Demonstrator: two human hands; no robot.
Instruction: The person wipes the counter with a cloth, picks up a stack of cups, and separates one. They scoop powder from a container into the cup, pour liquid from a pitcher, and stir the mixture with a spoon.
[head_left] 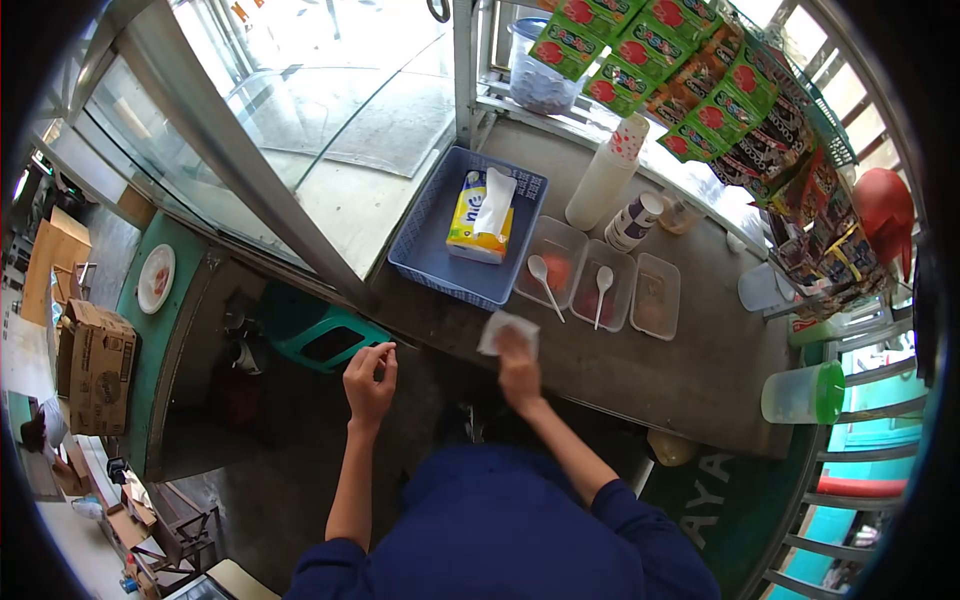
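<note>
My right hand [518, 372] presses a white tissue [490, 337] onto the dark counter [620, 375], near its front edge. My left hand [370, 385] is raised in front of the counter, its fingers curled in toward the thumb, and I see nothing in it. Just beyond the tissue sits a blue plastic basket [455, 283]. Inside it lies a yellow tissue pack [478, 243] with a sheet sticking out of the top. To the right are clear plastic containers [655, 300], two with white spoons [603, 290] resting in them.
Stacked cups [605, 180] and a labelled can [634, 222] stand behind the containers. Sachet strips [720, 100] hang at upper right. A green-lidded container [800, 392] is at the right end. A glass case [330, 150] borders the left, with a green stool [325, 335] below.
</note>
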